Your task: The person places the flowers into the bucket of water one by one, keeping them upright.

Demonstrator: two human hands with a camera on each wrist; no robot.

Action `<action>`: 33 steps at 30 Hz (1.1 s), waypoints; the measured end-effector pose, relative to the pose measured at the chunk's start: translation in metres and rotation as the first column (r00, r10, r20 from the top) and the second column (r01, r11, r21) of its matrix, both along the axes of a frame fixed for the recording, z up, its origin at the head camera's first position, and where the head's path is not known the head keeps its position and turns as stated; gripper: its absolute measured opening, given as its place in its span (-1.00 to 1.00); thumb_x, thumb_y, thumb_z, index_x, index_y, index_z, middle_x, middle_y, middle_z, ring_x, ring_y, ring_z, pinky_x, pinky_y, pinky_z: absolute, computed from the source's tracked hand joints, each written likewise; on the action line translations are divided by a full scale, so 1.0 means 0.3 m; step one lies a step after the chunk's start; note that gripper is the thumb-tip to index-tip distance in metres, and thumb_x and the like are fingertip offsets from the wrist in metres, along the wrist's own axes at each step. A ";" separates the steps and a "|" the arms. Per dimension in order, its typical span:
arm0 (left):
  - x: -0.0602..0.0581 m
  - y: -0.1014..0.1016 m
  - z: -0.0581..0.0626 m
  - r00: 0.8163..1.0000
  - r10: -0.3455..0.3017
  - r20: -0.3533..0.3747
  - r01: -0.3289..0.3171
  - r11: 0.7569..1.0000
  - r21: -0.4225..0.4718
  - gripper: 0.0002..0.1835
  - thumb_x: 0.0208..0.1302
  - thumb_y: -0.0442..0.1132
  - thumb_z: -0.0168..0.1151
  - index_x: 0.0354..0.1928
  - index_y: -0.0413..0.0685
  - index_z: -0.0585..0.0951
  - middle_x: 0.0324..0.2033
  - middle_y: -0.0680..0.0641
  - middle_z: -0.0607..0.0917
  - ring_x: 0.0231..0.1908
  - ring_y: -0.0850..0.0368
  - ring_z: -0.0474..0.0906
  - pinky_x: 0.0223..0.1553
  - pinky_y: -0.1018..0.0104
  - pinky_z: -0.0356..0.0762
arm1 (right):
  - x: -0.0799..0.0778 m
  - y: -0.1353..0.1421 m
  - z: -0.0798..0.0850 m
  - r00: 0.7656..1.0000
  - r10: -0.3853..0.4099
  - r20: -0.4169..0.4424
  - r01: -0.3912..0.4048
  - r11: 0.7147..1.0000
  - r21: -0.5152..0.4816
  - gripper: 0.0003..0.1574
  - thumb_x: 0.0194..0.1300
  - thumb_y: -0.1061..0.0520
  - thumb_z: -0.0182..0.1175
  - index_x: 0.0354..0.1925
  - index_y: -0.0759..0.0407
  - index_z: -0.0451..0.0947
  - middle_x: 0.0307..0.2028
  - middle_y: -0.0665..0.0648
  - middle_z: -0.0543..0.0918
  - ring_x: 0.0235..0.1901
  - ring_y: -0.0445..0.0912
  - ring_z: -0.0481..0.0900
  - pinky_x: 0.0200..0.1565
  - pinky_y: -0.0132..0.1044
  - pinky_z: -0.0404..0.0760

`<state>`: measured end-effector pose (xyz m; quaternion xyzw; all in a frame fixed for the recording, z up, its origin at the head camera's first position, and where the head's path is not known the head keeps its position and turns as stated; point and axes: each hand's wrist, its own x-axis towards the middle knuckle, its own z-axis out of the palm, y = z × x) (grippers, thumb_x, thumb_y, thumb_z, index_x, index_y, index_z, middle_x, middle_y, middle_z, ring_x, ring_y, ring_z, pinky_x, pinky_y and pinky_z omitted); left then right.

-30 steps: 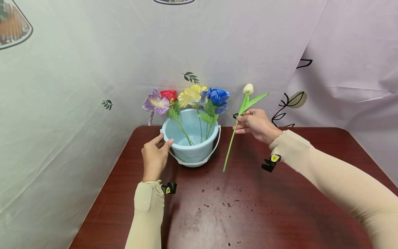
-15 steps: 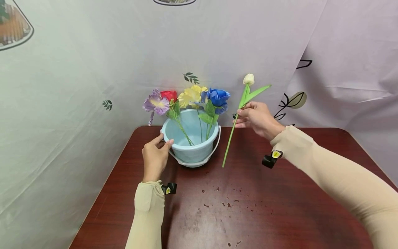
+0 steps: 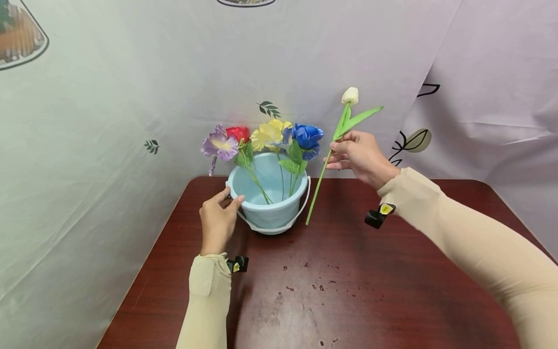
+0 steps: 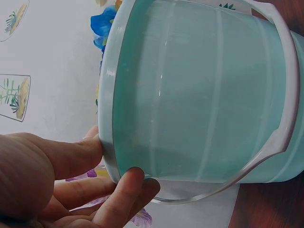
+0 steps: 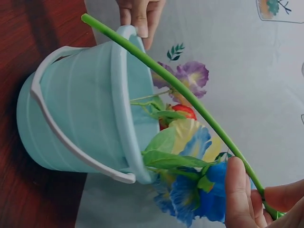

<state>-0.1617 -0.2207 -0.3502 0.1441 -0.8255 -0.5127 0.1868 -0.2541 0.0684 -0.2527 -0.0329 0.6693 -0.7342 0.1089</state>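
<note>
A light blue bucket (image 3: 272, 215) with a white handle (image 4: 290, 76) stands upright near the table's back edge. My left hand (image 3: 218, 220) grips its left rim, thumb on the inner side and fingers outside. Inside lean several artificial flowers: a purple one (image 3: 220, 143), a red one (image 3: 238, 133), a yellow one (image 3: 268, 134) and a blue one (image 3: 307, 137). Right of the bucket, my right hand (image 3: 359, 157) pinches the green stem (image 5: 190, 95) of a white tulip (image 3: 350, 96), bloom up. The stem's lower end hangs beside the bucket, in the air.
The dark red tabletop (image 3: 392, 271) bears scattered drops or specks (image 3: 321, 288) in front of the bucket. A pale printed cloth (image 3: 174, 72) hangs right behind the table and along its left side.
The right hand has lifted the white tulip higher, its stem's lower end drifting slightly left toward the bucket. The left hand and the bucket stay where they were.
</note>
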 end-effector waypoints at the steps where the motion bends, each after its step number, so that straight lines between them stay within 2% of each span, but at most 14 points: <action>1: 0.000 0.000 0.000 1.000 -0.001 0.000 0.001 1.000 0.001 -0.46 0.22 -0.19 0.36 0.23 -0.20 0.51 0.10 -0.21 0.61 0.01 0.01 0.62 -0.03 0.15 0.60 | -0.001 -0.003 0.004 1.000 -0.004 0.000 0.004 1.000 -0.003 -0.83 0.39 0.31 0.07 -0.07 0.34 0.37 -0.31 0.21 0.55 -0.38 0.01 0.70 -0.11 -0.06 0.67; 6: -0.001 -0.002 -0.002 1.000 -0.004 0.005 0.004 1.000 0.000 -0.45 0.23 -0.18 0.36 0.24 -0.20 0.51 0.10 -0.22 0.61 0.01 0.00 0.62 -0.03 0.15 0.60 | -0.010 -0.014 0.021 1.000 -0.018 -0.012 0.017 0.999 -0.032 -0.82 0.40 0.32 0.06 -0.05 0.35 0.36 -0.27 0.25 0.53 -0.34 0.06 0.71 -0.10 -0.05 0.66; 10: -0.002 -0.003 -0.004 1.000 -0.007 0.007 0.007 1.000 0.004 -0.44 0.23 -0.18 0.36 0.25 -0.20 0.50 0.09 -0.23 0.61 0.01 0.00 0.62 -0.02 0.14 0.60 | -0.020 -0.027 0.035 0.999 -0.028 -0.035 0.026 0.998 -0.060 -0.84 0.38 0.34 0.08 -0.08 0.36 0.37 -0.30 0.25 0.54 -0.39 0.04 0.70 -0.13 -0.05 0.67; 22: -0.005 -0.003 -0.003 1.000 -0.007 0.015 0.007 1.000 0.008 -0.44 0.23 -0.17 0.35 0.25 -0.18 0.50 0.11 -0.21 0.60 0.03 0.01 0.60 -0.02 0.15 0.60 | -0.047 -0.063 0.090 0.989 -0.039 -0.140 0.023 0.993 -0.114 -0.85 0.36 0.34 0.10 -0.11 0.36 0.37 -0.24 0.29 0.52 -0.36 0.05 0.69 -0.19 -0.09 0.69; 33: -0.009 -0.003 -0.004 1.000 -0.002 0.021 0.002 1.000 0.012 -0.44 0.23 -0.17 0.36 0.25 -0.16 0.50 0.12 -0.20 0.59 0.04 0.02 0.60 -0.03 0.16 0.60 | -0.058 -0.101 0.092 0.987 -0.052 -0.150 0.028 0.986 -0.163 -0.82 0.33 0.39 0.12 -0.11 0.35 0.37 -0.28 0.27 0.57 -0.39 0.04 0.68 -0.18 -0.01 0.68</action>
